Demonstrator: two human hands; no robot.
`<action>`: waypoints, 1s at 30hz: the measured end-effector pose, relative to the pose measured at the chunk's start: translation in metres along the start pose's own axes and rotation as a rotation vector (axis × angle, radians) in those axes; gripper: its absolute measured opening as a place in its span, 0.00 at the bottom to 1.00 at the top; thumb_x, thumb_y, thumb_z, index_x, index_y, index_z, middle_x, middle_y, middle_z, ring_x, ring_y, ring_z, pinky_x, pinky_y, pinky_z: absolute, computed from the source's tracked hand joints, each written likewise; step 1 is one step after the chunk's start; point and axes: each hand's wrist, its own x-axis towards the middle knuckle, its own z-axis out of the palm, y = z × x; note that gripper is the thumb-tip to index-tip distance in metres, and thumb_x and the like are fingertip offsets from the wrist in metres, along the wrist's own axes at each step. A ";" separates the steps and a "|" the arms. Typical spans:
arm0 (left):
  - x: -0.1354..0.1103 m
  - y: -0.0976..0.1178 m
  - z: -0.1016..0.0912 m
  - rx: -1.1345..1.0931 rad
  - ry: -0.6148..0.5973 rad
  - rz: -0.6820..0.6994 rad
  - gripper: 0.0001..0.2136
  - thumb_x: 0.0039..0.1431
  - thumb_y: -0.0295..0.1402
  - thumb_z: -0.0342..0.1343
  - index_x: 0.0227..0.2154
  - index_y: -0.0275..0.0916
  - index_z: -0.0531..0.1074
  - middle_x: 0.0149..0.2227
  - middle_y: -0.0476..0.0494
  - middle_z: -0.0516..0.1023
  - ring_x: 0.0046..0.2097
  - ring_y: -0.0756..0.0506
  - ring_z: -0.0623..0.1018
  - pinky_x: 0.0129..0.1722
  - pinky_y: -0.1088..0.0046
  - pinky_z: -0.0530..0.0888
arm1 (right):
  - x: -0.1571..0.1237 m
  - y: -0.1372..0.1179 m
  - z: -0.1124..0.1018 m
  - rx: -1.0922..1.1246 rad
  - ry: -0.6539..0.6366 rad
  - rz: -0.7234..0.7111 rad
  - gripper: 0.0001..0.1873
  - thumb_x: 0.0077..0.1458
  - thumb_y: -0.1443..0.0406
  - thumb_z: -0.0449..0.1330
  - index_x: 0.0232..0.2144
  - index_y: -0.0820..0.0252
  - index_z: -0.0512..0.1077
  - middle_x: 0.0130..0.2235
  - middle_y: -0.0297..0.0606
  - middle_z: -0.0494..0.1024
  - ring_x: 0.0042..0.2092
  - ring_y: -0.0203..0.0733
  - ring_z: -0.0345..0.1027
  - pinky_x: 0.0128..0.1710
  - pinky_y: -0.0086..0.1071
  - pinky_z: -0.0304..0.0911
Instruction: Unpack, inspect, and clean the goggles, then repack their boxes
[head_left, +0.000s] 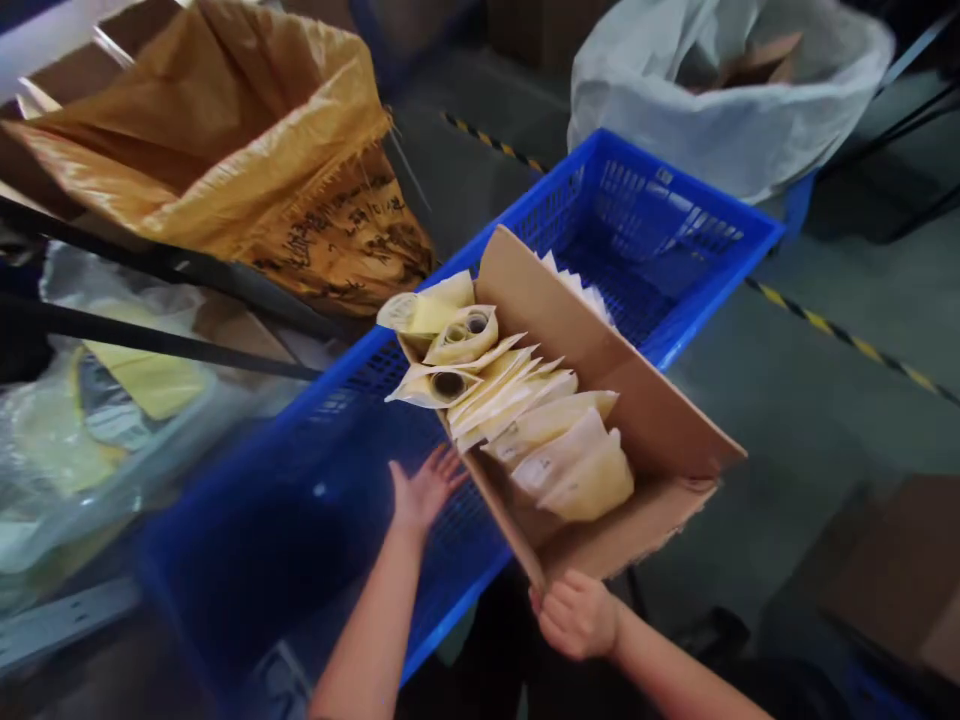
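A tilted cardboard box (600, 340) rests over a blue plastic crate (660, 230), spilling several pale yellow pouches (525, 420) toward the crate's inside. My left hand (424, 490) is open, fingers spread, reaching into the crate beside the box's lower side and touching or almost touching it. At the near bottom corner of the box, my right hand (574, 612) is closed on the cardboard and holds it up.
A yellow woven sack (225, 150) lies at the upper left behind dark bars. A clear bag with yellow items (90, 420) is at the left. A white plastic bag (735, 90) stands behind the crate. Striped floor tape (847, 335) runs on the right.
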 end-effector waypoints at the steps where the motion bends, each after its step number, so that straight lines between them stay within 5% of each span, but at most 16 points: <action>1: -0.006 0.010 0.001 0.135 0.062 0.036 0.40 0.58 0.68 0.35 0.54 0.37 0.68 0.54 0.29 0.74 0.56 0.34 0.75 0.49 0.49 0.76 | -0.009 0.001 0.004 0.020 -0.024 0.010 0.18 0.65 0.73 0.51 0.23 0.60 0.70 0.19 0.30 0.66 0.21 0.32 0.52 0.25 0.36 0.42; 4: -0.016 0.024 0.017 0.570 0.196 0.113 0.38 0.58 0.66 0.41 0.61 0.43 0.61 0.62 0.29 0.68 0.61 0.32 0.72 0.52 0.44 0.73 | -0.025 0.000 0.005 0.053 -0.086 0.075 0.20 0.66 0.74 0.47 0.27 0.60 0.72 0.19 0.30 0.66 0.21 0.33 0.52 0.26 0.36 0.46; 8: -0.028 -0.001 0.045 0.762 0.291 0.202 0.44 0.50 0.49 0.68 0.65 0.44 0.52 0.68 0.28 0.57 0.65 0.32 0.67 0.61 0.50 0.68 | -0.020 -0.005 -0.014 0.036 -0.250 0.213 0.14 0.65 0.73 0.52 0.28 0.59 0.71 0.21 0.31 0.67 0.24 0.35 0.55 0.31 0.35 0.52; 15: -0.080 -0.049 0.057 0.998 0.341 0.413 0.42 0.52 0.41 0.63 0.66 0.35 0.50 0.68 0.27 0.53 0.65 0.33 0.66 0.66 0.52 0.62 | -0.004 -0.016 -0.058 0.051 -0.439 0.523 0.08 0.63 0.66 0.55 0.31 0.58 0.71 0.30 0.37 0.73 0.35 0.43 0.63 0.43 0.38 0.56; 21: -0.140 -0.066 0.020 1.095 0.376 0.380 0.36 0.49 0.39 0.60 0.61 0.32 0.58 0.63 0.24 0.62 0.62 0.31 0.70 0.64 0.47 0.64 | -0.005 -0.006 -0.072 0.046 -0.473 0.706 0.11 0.59 0.73 0.51 0.33 0.60 0.73 0.35 0.42 0.75 0.38 0.46 0.66 0.41 0.37 0.60; 30: -0.272 -0.089 -0.073 1.087 0.584 -0.003 0.25 0.38 0.42 0.58 0.43 0.42 0.69 0.53 0.31 0.77 0.62 0.28 0.71 0.63 0.53 0.66 | 0.061 0.026 -0.065 0.049 -0.534 0.484 0.13 0.50 0.79 0.54 0.32 0.60 0.73 0.33 0.40 0.76 0.36 0.43 0.70 0.38 0.34 0.65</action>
